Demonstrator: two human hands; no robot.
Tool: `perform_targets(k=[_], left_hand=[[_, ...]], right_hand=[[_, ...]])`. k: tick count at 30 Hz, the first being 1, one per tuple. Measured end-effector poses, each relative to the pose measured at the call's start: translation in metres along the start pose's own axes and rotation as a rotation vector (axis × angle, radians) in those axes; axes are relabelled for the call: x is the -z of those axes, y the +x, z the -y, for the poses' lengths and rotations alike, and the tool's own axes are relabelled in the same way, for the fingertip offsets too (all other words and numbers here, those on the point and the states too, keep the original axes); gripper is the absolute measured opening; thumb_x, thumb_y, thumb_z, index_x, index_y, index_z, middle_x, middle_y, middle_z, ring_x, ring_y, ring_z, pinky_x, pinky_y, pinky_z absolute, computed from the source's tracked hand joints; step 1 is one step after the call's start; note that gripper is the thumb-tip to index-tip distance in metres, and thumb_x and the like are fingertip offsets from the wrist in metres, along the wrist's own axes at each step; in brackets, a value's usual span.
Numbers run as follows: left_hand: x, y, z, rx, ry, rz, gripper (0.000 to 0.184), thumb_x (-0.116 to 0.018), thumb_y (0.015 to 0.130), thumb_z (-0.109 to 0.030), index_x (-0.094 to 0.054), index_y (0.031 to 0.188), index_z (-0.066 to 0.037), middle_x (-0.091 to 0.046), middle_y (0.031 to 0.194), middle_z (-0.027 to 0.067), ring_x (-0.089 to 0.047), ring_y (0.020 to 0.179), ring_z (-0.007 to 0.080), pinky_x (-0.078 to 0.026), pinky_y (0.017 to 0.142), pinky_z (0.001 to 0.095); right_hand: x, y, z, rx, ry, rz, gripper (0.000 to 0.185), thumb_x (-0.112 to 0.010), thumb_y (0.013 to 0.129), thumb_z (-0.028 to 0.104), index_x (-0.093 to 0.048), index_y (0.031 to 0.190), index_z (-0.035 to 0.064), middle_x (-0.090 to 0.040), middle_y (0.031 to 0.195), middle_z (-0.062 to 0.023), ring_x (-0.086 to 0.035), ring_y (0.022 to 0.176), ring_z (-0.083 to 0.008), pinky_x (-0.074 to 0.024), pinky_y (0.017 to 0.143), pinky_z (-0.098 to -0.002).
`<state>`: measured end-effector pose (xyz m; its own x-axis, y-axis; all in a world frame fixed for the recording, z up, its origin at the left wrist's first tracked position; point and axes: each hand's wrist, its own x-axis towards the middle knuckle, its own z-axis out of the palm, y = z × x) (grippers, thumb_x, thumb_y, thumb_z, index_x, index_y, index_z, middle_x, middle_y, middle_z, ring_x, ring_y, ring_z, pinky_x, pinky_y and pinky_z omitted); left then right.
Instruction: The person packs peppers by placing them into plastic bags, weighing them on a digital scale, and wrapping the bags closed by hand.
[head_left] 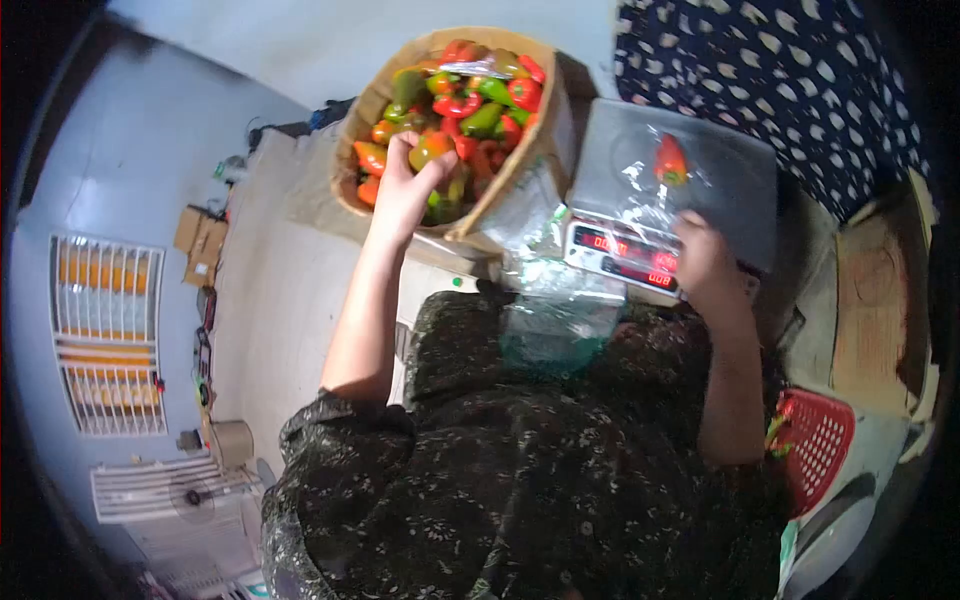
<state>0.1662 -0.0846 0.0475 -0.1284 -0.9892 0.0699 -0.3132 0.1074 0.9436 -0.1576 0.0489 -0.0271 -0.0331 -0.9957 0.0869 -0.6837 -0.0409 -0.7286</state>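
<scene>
My left hand (403,190) reaches over a carton (352,120) heaped with red, green and orange peppers. Its thumb and fingers close round an orange-green pepper (430,150). A digital scale (735,165) with a metal pan and lit red digits stands to the right of the carton. On its pan lies a clear plastic bag (632,172), with one red-orange pepper (670,158) in or on it. My right hand (706,262) is at the scale's front edge, its fingers pinched on the bag's near end and partly blurred.
More clear plastic bags (560,310) rest at my lap, below the scale. A red perforated basket (828,450) sits low on the right, near a cardboard box (870,300). Dark patterned cloth (760,70) hangs behind the scale.
</scene>
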Motion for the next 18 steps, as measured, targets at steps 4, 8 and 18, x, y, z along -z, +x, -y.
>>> perform_targets(k=[4,8,18], left_hand=[[-0.086,-0.056,-0.031,-0.275,0.152,0.338,0.049,-0.068,0.076,-0.009,-0.043,0.118,-0.009,-0.059,0.105,0.0091,-0.058,0.093,0.0161,-0.048,0.073,0.0267],[-0.144,-0.065,-0.02,-0.54,0.492,0.447,0.046,-0.068,0.071,-0.01,-0.053,0.114,-0.005,-0.059,0.106,0.0151,-0.06,0.095,0.0321,-0.049,0.079,0.0376],[-0.191,-0.039,0.012,0.544,-0.89,0.456,0.022,-0.053,0.093,-0.015,-0.05,0.112,-0.004,-0.06,0.097,0.0065,-0.06,0.083,0.016,-0.052,0.075,0.0301]], right_hand=[[-0.016,0.001,0.022,0.108,0.042,-0.102,0.052,-0.05,0.07,-0.011,-0.048,0.122,-0.0063,-0.044,0.131,-0.0199,-0.05,0.115,-0.0351,-0.0422,0.097,-0.0368],[-0.028,-0.004,0.042,0.187,0.092,-0.26,0.063,-0.051,0.071,-0.008,-0.039,0.132,-0.0015,-0.035,0.141,-0.0118,-0.059,0.098,-0.0349,-0.0505,0.08,-0.0387],[-0.044,0.002,0.037,0.355,0.068,-0.416,0.064,-0.052,0.073,-0.003,-0.035,0.135,-0.0006,-0.034,0.143,-0.0119,-0.064,0.083,-0.0342,-0.0533,0.07,-0.0392]])
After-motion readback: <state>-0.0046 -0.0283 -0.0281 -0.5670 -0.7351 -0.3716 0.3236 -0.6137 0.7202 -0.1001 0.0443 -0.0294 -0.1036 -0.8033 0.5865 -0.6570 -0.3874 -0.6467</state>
